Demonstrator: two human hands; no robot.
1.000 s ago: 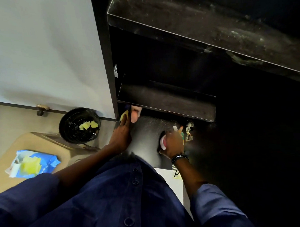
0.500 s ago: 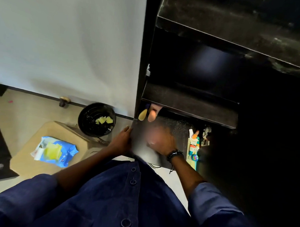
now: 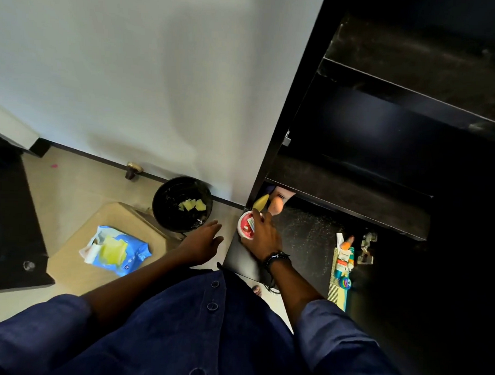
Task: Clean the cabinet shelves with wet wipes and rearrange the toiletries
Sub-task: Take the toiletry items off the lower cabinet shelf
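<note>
Rearranging seems underway: the right hand (image 3: 263, 236) grips a red-lidded tub (image 3: 245, 226) at the left front corner of the speckled bottom shelf (image 3: 306, 238), the left hand (image 3: 204, 239) hovers spread and empty, and used wipes (image 3: 191, 205) lie in the bin (image 3: 162, 212).

A single head-worn view looks steeply down, close over the cabinet (image 3: 382, 164), whose dark interior perhaps hides detail.
</note>
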